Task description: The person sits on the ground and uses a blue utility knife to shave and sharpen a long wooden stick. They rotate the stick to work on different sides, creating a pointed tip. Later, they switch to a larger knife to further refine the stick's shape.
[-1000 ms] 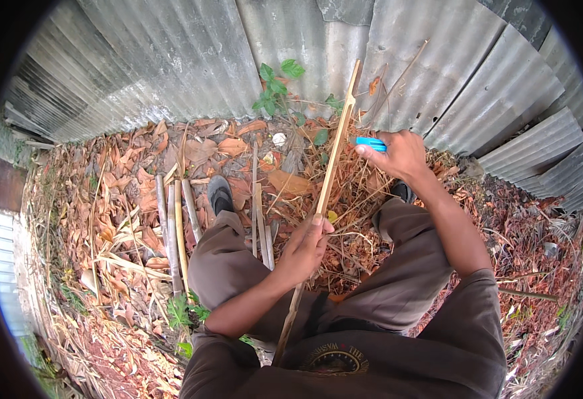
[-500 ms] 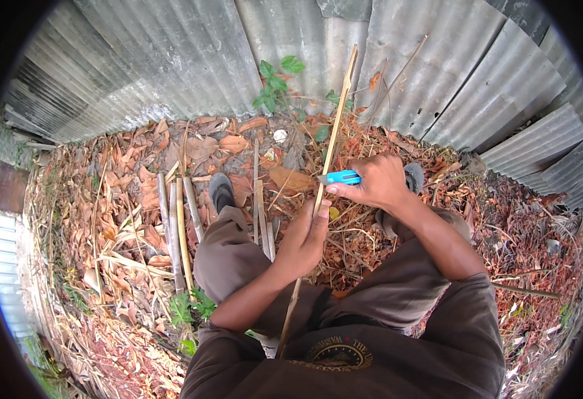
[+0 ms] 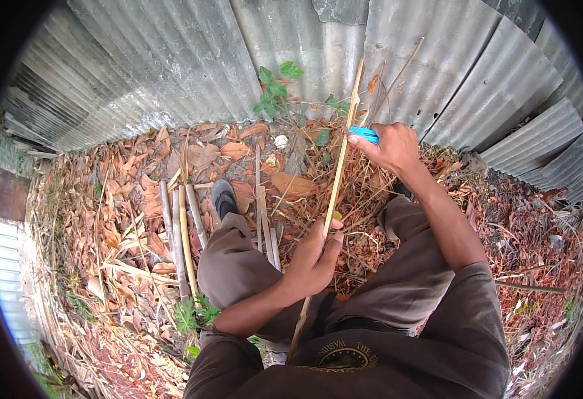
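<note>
Head view: left hand [image 3: 315,263] grips long thin pale bamboo strip [image 3: 340,159] mid-length; right hand [image 3: 392,147] holds blue-handled tool [image 3: 363,135] against strip's upper part, above dry leaf litter [image 3: 125,219].

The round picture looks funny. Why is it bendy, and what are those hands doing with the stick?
A wide camera on the person's head looks down, so straight edges curve. Those are the person's own hands. The left hand grips a long thin stick low down. The right hand holds a blue tool against the stick higher up. Dry leaves cover the ground, and cut sticks lie beside the left leg. Behind stands a wavy metal fence.
</note>
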Action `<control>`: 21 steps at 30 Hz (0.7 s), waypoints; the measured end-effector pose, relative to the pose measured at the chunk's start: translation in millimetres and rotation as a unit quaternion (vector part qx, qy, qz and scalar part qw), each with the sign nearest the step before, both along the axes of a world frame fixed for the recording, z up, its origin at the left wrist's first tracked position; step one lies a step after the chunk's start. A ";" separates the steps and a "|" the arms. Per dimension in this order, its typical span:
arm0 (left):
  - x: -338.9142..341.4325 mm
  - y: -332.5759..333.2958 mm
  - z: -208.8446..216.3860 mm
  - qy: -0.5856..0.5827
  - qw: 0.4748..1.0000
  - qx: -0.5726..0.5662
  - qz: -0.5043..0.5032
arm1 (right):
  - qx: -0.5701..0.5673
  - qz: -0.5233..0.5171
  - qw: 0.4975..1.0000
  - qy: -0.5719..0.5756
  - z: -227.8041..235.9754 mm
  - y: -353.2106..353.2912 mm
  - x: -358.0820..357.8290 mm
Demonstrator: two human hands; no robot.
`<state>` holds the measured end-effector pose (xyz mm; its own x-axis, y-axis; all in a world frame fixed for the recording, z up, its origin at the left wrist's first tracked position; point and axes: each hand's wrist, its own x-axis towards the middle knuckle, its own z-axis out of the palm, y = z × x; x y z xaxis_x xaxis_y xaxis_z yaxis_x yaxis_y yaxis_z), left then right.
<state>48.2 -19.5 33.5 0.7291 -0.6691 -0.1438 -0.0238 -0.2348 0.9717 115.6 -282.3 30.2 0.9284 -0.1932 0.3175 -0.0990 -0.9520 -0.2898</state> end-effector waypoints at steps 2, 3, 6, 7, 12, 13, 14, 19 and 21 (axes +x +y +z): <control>0.9 1.6 -6.3 -0.034 0.999 -0.008 0.022 | -0.013 0.039 0.999 0.010 -8.6 21.7 -14.8; 3.4 4.2 -7.7 -0.035 0.999 0.003 0.028 | -0.002 0.070 0.997 0.026 -11.8 33.3 -23.3; 4.5 7.5 -1.7 -0.045 0.998 0.023 0.026 | -0.019 0.125 0.992 0.007 -18.6 35.1 -23.7; 2.6 9.3 3.3 -0.049 0.998 0.029 0.019 | -0.033 0.137 0.990 -0.019 -19.5 30.3 -19.7; -6.3 7.0 7.3 -0.001 1.000 0.013 0.002 | -0.025 0.021 0.999 -0.028 -10.1 -1.6 11.1; -9.9 6.3 5.3 0.011 1.000 0.010 -0.010 | -0.024 -0.010 0.999 -0.023 -9.2 -14.1 17.1; -13.8 5.7 3.7 0.024 0.999 0.008 -0.022 | -0.024 -0.041 0.999 -0.017 -8.5 -29.4 21.6; -21.7 1.0 -18.6 -0.042 0.995 -0.064 -0.068 | 0.022 -0.216 0.976 0.007 -5.6 -92.5 23.9; -15.5 4.5 -17.7 0.115 0.989 -0.083 -0.044 | 0.039 -0.210 0.977 -0.013 12.2 -81.7 10.8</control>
<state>32.7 -15.0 15.9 0.6279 -0.7566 -0.1825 0.1897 -0.0786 0.9787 126.5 -364.0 42.4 0.7533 -0.5803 0.3096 -0.4685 -0.8038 -0.3667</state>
